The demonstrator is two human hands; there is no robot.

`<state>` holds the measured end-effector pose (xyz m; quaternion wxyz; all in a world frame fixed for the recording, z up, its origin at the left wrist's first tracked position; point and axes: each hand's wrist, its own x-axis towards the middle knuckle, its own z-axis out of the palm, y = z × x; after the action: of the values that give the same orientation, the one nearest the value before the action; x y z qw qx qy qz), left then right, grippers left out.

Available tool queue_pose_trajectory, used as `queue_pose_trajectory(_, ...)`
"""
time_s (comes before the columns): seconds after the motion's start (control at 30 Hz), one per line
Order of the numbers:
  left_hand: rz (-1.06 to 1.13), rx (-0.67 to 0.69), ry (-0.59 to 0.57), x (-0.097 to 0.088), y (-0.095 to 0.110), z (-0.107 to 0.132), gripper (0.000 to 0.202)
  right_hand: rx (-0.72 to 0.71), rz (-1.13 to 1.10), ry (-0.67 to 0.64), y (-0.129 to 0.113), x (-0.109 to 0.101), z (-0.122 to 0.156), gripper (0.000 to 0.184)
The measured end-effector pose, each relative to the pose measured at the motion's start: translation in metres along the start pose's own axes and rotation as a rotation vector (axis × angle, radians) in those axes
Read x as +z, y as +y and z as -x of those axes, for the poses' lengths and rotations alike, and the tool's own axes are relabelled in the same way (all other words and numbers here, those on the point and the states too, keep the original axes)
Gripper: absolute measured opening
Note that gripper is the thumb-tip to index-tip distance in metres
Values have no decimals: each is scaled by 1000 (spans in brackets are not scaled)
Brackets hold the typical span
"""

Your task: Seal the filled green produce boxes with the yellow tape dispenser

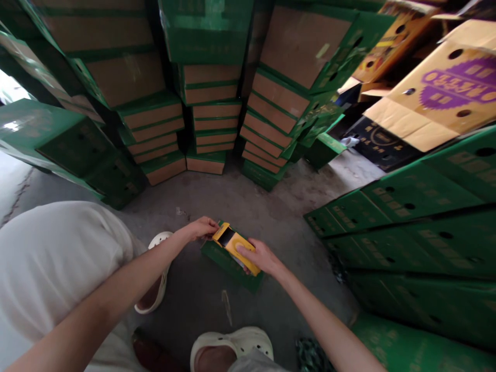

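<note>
A small yellow box [245,251] is held low over the floor, its left end open and dark inside. My right hand [260,256] grips the box at its right end, thumb on the top face. At the open end, my left hand [205,227] pinches the box's yellow flap with the fingertips. Beneath the box lies a flat green cardboard piece [227,262], partly covered by the box and my right hand.
Stacks of green and brown cartons [213,111] stand ahead, with more green boxes [418,206] at the right. Yellow cartons with purple print [437,88] lean at the upper right. White clogs [232,343] are on the grey floor [287,299].
</note>
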<state>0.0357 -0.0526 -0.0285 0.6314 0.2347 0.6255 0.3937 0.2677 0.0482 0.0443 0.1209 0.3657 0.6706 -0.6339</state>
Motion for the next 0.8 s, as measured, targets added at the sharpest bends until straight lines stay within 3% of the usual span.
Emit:
queue_pose_trajectory(0.13,-123,70,90,-1,-5,-6,10,35,67,2,-11,3,-1,53)
queue_pose_trajectory(0.2,-123,88,94,-10,-6,-8,15,39,101,-21,-13,0,2,53)
queue_pose_trajectory(0.37,-61,91,260,-65,-17,-3,28,107,190,-10,3,-17,20,56)
queue_pose_trajectory(0.47,-25,127,287,-89,-29,-1,30,106,280,66,11,-22,24,54)
queue_pose_trajectory(0.57,-5,157,335,-92,-39,-2,28,101,392,120,11,-17,17,53)
queue_pose_trajectory(0.8,-20,87,471,-92,-50,-10,19,119,598,181,-2,-6,-6,60)
